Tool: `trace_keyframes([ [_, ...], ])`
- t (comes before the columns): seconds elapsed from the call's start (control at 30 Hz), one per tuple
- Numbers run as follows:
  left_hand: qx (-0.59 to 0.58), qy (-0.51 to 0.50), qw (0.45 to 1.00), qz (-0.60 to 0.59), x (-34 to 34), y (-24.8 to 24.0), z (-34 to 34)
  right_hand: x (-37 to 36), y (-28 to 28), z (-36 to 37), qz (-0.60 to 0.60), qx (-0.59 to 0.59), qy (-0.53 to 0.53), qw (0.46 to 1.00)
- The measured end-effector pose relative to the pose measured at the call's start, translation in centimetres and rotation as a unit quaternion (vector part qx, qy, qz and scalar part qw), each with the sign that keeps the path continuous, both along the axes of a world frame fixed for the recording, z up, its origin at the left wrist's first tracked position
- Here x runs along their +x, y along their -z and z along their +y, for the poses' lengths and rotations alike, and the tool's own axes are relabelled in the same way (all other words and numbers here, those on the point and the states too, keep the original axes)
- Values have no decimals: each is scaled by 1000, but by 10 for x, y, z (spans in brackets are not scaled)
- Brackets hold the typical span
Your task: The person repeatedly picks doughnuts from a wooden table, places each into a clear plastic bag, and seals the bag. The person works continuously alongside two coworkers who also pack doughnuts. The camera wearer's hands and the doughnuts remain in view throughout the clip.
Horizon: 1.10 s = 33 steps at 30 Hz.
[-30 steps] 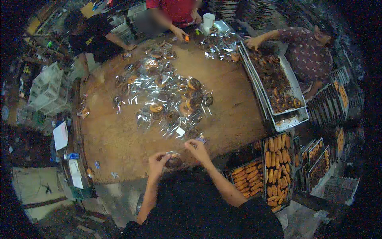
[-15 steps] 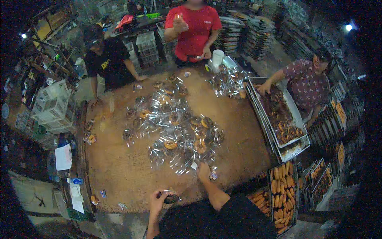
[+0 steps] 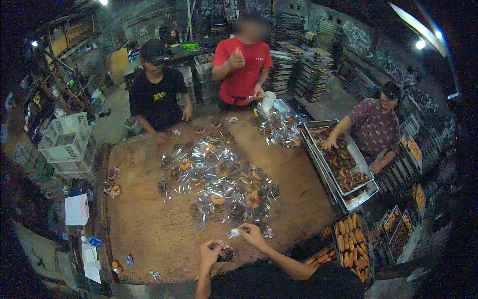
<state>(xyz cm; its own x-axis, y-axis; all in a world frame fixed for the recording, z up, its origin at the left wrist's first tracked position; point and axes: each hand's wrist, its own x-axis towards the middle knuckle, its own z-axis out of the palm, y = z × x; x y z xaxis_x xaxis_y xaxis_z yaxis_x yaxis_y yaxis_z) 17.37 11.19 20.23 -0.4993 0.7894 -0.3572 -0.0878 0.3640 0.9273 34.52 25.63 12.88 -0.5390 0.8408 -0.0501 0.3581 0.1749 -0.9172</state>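
Near the table's front edge, my left hand (image 3: 211,255) pinches a dark-topped doughnut (image 3: 226,254) that looks bagged in clear plastic. Just to its right, my right hand (image 3: 253,235) is closed on a small white piece (image 3: 235,232), perhaps paper or tape; it is too small to make out. The two hands are close together but apart. Beyond them lies a wide heap of doughnuts in clear bags (image 3: 217,199), some dark-topped and some golden.
The brown wooden table (image 3: 149,234) spreads around the heap. Stacked metal trays (image 3: 366,144) with dark doughnuts overhang its right edge, a co-worker's hand in them. Long golden pastries (image 3: 351,239) fill a tray at lower right. Two more people stand at the far side; crates (image 3: 64,137) are at left.
My right hand has come back from the heap's near edge toward my left hand, bringing the white piece. My left hand still holds the doughnut. The view has tilted up.
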Motion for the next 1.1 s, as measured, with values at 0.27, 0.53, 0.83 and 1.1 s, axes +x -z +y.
trace_keyframes([
  [0.27, 90, 13, 995, 48, 23, -25, 9, -2, -100, -42, 64, 32, -58, 996],
  [0.53, 88, -7, 996, 16, 39, -41, -1, 11, -125, -45, 96, 142, -72, 983],
  [0.83, 153, -36, 988, -7, 85, -67, 4, 43, -149, -42, 129, 25, -67, 989],
  [1.1, 139, -40, 989, -36, 111, -70, -3, 75, -149, -19, 119, -24, -167, 978],
])
